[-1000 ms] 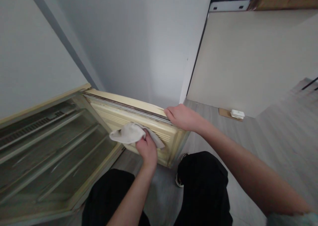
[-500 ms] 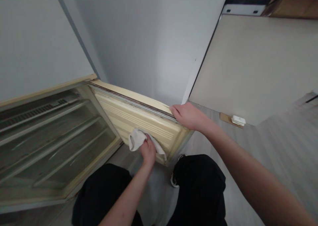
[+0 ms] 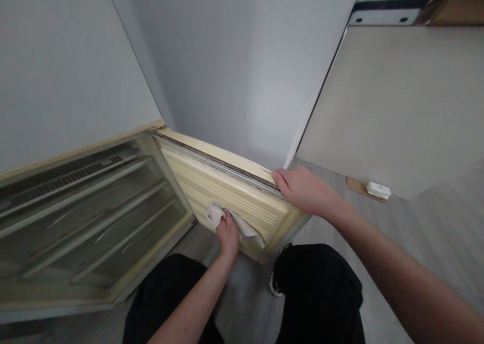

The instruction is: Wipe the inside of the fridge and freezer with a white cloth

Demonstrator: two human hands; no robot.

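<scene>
Left hand (image 3: 228,231) is pressing a white rag (image 3: 234,222) against the ribbed inside of the yellowed fridge door (image 3: 230,193), right hand (image 3: 300,189) is gripping the door's top edge, fridge shelves (image 3: 86,203) sitting open beside it

Crumpled off-white cloth rag (image 3: 234,222): bunched, pressed flat against ribbed inner panel, lower centre of frame. Yellowed cream refrigerator door (image 3: 227,193): swung open, inner face showing, dark gasket strip along top edge, grime along seal, centre of frame.
</scene>
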